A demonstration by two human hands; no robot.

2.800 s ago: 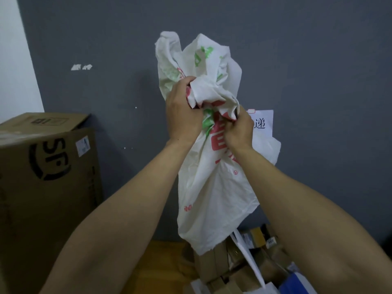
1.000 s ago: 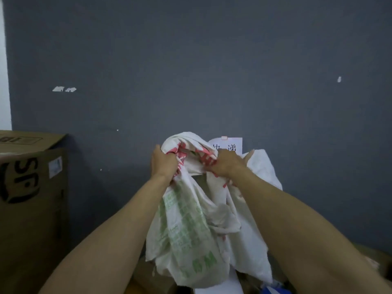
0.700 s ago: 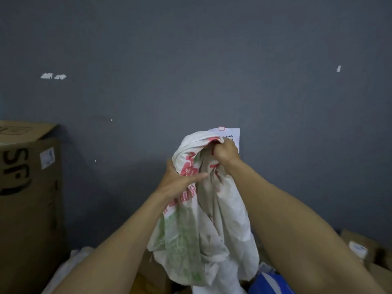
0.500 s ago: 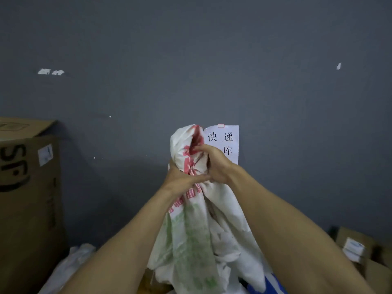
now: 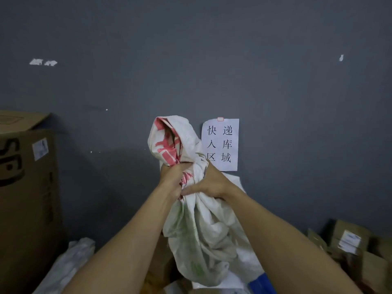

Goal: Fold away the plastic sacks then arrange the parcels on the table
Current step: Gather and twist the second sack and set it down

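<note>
**Sack at centre, box left, parcels right**

Your left hand (image 5: pixel 172 179) and right hand (image 5: pixel 210 183) grip the sack (image 5: pixel 197 230) side by side at centre, touching. Its top stands above them and the rest hangs below. On the wall (image 5: pixel 297 102) behind, a notice (image 5: pixel 224 143) sits just right of the sack's top. A box (image 5: pixel 25 198) stands at left. A second sack (image 5: pixel 70 264) lies between it and your left arm. Parcels (image 5: pixel 347 242) sit low right.

hands: 2, left hand (image 5: pixel 171 179) and right hand (image 5: pixel 209 184) | printed sack (image 5: pixel 199 230): 1 | pale sack (image 5: pixel 70 262), lower left: 1 | large cardboard box (image 5: pixel 27 187): 1 | small parcels (image 5: pixel 347 240), lower right: perhaps 3, blurred | paper sign (image 5: pixel 220 145): 1 | blue item (image 5: pixel 261 283): 1
</note>
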